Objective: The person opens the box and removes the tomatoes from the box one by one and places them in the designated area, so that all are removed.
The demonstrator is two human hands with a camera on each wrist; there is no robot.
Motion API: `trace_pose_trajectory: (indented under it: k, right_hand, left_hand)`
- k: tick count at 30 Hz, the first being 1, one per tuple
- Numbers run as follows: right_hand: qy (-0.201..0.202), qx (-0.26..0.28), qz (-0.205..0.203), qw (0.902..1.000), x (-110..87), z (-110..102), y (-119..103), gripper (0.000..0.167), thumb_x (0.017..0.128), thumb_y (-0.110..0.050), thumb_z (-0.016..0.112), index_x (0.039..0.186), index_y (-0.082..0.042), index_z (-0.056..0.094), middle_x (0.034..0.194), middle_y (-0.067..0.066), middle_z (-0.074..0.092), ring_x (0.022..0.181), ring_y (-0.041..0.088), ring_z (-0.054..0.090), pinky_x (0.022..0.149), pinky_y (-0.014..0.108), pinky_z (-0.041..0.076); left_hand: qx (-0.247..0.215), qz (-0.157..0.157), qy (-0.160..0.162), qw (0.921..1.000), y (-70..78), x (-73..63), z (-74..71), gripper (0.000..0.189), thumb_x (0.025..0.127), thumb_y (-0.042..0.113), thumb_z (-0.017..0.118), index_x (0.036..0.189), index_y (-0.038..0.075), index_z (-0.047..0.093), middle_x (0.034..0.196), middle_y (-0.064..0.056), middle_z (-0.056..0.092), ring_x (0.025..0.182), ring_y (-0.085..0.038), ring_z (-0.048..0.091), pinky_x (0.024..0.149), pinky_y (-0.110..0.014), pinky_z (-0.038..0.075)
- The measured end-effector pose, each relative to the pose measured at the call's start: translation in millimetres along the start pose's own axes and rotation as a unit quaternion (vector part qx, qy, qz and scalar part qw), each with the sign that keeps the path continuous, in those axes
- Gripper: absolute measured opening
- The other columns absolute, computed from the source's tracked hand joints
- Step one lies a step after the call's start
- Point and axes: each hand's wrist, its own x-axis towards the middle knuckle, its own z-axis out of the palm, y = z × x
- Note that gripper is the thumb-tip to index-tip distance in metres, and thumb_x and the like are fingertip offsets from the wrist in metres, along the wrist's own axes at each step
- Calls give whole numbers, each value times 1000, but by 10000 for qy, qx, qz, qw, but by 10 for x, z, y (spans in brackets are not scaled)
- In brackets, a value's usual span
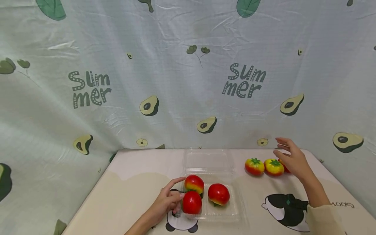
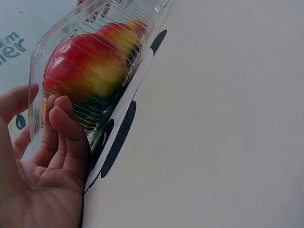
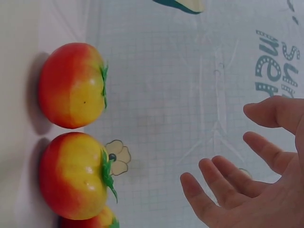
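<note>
My left hand (image 1: 165,203) is at the left side of a clear plastic box (image 1: 235,209), its thumb at the rim and several fingers bent against the outer wall. Its index finger reaches out toward the far tomato. Inside the box lie three red-and-yellow tomatoes: a far-left tomato (image 1: 194,183), a near-left tomato (image 1: 192,203) and a right tomato (image 1: 218,194). Above the row of loose tomatoes at the right, my right hand (image 1: 293,160) hovers with spread fingers, holding nothing. That row has a left tomato (image 3: 71,85), a middle tomato (image 3: 73,175) and a partly hidden one (image 3: 90,219).
The clear lid (image 1: 208,160) lies folded back behind the box. A pale cloth (image 1: 141,182) with cartoon prints covers the table. Behind it hangs a curtain (image 1: 182,81) printed with avocados and lettering.
</note>
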Motion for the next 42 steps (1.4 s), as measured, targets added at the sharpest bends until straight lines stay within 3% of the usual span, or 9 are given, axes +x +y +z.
trace_pose_trajectory:
  k: [3,5,7,9,10,12,42]
  right_hand:
    - [37,-63,-24,10000,-19,-5,-1,61,107,-25,55,156,2,31,156,33,38,139,54,42,104,69,39]
    - [62,-111,-55,9999,-28,-12,-15,61,107,-26,55,156,1,32,156,32,39,139,53,42,108,57,45]
    - [76,-120,-106,9998,-31,-16,-40,61,106,-26,56,156,1,32,155,32,40,138,53,43,107,32,51]
    - [74,-112,-162,9998,-37,-20,-78,61,106,-26,57,155,0,33,155,31,40,137,52,44,96,9,47]
    - [70,-98,-193,9997,-40,-21,-98,61,106,-26,57,155,0,33,155,31,41,137,52,44,89,1,42]
    - [68,-81,-255,9996,-49,-19,-141,60,105,-25,58,154,1,34,154,31,41,137,52,45,84,-4,36]
    - [-65,41,-1271,9919,-151,57,-538,58,100,-13,65,152,-2,40,152,26,46,133,46,49,92,-4,31]
  left_hand:
    - [-1,-13,-23,10000,5,5,1,65,103,19,57,161,16,28,67,6,57,57,-9,52,58,-21,48]
    - [-4,6,-30,10000,11,6,3,65,103,19,58,161,15,28,67,7,57,57,-9,53,58,-21,49]
    - [6,38,-37,10000,16,7,3,66,103,18,58,161,14,28,67,7,57,57,-9,52,58,-21,49]
    - [5,61,-47,10000,20,7,2,66,102,18,58,161,13,28,68,7,57,57,-9,53,58,-21,49]
    - [7,75,-52,10000,20,8,1,66,102,17,58,161,12,27,68,7,57,57,-8,52,58,-20,49]
    - [14,64,-53,10000,20,8,-1,66,103,18,58,161,13,27,68,7,57,57,-8,53,58,-20,50]
    - [38,76,-55,9999,13,-8,4,66,102,19,58,161,13,27,68,7,57,57,-8,52,58,-20,49]
